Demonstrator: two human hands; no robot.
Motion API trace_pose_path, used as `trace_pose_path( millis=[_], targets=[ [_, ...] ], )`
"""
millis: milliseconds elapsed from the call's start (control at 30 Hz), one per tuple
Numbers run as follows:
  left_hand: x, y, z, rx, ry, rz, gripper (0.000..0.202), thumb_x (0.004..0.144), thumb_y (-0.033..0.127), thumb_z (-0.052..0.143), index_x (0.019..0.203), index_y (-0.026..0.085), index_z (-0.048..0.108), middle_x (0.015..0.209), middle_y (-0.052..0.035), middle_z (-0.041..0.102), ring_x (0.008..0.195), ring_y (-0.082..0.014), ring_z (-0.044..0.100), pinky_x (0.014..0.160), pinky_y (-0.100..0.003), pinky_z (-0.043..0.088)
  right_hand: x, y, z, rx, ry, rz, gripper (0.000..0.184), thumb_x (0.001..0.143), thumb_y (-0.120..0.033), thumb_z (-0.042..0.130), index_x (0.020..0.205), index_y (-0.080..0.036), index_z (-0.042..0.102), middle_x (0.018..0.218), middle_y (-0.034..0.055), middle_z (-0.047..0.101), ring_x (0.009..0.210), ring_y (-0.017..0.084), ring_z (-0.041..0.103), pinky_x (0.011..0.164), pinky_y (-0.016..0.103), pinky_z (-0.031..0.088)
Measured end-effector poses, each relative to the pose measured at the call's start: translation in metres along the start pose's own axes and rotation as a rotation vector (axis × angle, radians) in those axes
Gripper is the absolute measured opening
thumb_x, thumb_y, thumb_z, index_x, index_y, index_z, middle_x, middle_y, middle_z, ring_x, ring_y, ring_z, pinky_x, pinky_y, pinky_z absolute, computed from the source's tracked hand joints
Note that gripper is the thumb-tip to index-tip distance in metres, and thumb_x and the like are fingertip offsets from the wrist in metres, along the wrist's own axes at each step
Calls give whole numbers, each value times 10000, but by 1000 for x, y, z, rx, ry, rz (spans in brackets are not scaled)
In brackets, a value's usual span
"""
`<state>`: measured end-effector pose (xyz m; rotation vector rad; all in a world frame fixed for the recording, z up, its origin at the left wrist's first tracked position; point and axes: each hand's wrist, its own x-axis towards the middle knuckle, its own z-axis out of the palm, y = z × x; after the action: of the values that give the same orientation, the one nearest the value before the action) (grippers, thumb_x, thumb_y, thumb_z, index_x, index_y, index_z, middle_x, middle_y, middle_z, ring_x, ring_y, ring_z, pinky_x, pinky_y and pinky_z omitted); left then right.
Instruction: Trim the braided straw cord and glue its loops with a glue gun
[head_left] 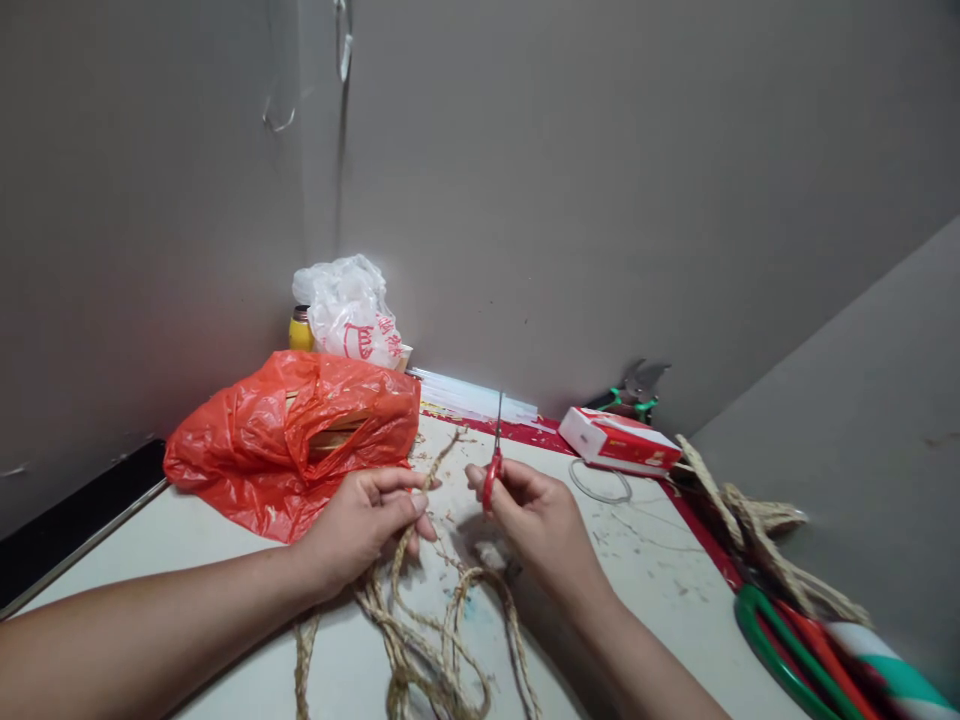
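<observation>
Between the thumb and fingers of my left hand (375, 515) is a braided straw cord (400, 560), its frayed end pointing up and away from me. More of the cord hangs in loose loops below, over the front of the white tabletop (637, 610). My right hand (544, 515) is closed on a pair of small scissors (492, 478) with red handles, a little to the right of the cord's end. The blades point upward and stand apart from the cord.
A red plastic bag (247, 430) with straw-coloured strips lies left. Behind it are a white plastic bag (349, 305) and a yellow jar (301, 330). Rightward sit a red-and-white box (621, 441), pruning shears (639, 385), a wire loop (600, 490) and braided cords (757, 525).
</observation>
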<state>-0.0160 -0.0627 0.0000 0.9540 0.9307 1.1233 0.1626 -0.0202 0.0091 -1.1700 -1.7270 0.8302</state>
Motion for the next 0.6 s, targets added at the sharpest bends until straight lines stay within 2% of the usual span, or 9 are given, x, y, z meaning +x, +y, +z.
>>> trace_pose_path(
  millis=[100, 167, 333, 600],
  targets=[
    [7, 1, -3, -96, 91, 24, 388, 681, 339, 737, 966, 117, 596, 606, -4, 652, 447, -75, 516, 471, -194, 391, -1, 3, -9, -442, -4, -329, 178, 761, -310, 547, 636, -185, 532, 594, -20, 491, 534, 116, 418, 535, 244, 308],
    [10, 0, -5, -121, 99, 43, 372, 693, 319, 729, 969, 113, 591, 602, -2, 649, 446, -75, 515, 471, -194, 390, -4, 3, -10, -660, -38, -440, 110, 732, -273, 552, 663, -188, 556, 602, -16, 523, 537, 126, 437, 551, 254, 292],
    [10, -2, -8, -152, 79, 68, 355, 733, 287, 704, 1020, 117, 584, 618, -6, 660, 465, -79, 536, 481, -193, 394, -7, 0, -7, -919, -77, -461, 153, 737, -339, 585, 687, -194, 598, 599, -6, 573, 532, 143, 456, 583, 276, 274],
    [6, 1, -6, -160, 71, 51, 323, 751, 266, 694, 1016, 117, 586, 639, -15, 670, 473, -73, 540, 483, -186, 410, -7, -6, -7, -1031, -90, -427, 187, 767, -373, 586, 752, -197, 646, 649, 16, 629, 569, 164, 524, 633, 308, 293]
  ],
)
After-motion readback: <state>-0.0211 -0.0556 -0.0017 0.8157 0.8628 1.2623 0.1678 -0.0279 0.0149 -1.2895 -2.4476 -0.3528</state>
